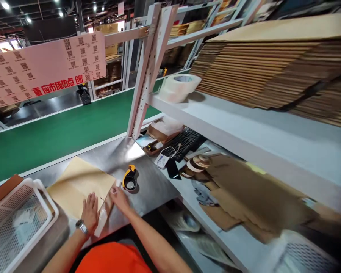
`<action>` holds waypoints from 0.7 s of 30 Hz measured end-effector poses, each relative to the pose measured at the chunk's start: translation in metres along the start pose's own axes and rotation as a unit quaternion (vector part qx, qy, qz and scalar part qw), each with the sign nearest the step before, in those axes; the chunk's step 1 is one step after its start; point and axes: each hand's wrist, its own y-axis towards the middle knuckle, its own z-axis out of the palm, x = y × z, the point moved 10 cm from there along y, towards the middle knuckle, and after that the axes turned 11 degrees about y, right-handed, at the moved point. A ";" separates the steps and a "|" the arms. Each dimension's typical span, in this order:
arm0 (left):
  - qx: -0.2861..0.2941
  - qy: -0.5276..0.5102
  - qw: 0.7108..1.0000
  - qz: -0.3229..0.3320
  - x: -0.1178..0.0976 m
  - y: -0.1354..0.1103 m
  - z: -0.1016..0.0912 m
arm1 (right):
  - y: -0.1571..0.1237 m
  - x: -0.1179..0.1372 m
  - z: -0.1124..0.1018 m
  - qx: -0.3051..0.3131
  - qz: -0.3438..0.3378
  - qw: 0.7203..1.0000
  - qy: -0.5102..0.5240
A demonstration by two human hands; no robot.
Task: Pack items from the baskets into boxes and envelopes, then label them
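A tan padded envelope [79, 182] lies flat on the steel worktable [147, 185]. My left hand [90, 211], with a wristwatch, rests flat on the envelope's near edge, fingers stretched out. My right hand [118, 197] sits at the envelope's right corner, fingers curled on a pale strip [104, 214] that runs back toward me. A yellow and black tape dispenser [129, 178] lies just beyond my right hand, apart from it.
A white mesh basket [15, 222] stands at the left. A green conveyor belt [53, 136] runs behind the table. On the shelf are a tape roll [178, 87] and stacked flat cardboard [272, 72]. Keyboard [186, 142], cardboard pieces [244, 193] and clutter lie at right.
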 end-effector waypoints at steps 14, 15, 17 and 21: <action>0.176 0.054 0.981 0.062 -0.027 -0.002 0.008 | -0.018 0.031 0.063 0.128 -0.123 0.978 -0.107; 0.172 0.052 0.981 0.072 -0.026 -0.001 0.004 | -0.022 0.032 0.081 0.150 -0.116 0.975 -0.119; 0.151 0.046 0.984 0.078 -0.017 0.010 -0.007 | -0.028 0.025 0.098 0.167 -0.093 0.973 -0.131; 0.050 0.063 0.994 0.072 0.019 0.052 -0.034 | -0.027 0.015 0.095 0.182 -0.086 0.970 -0.138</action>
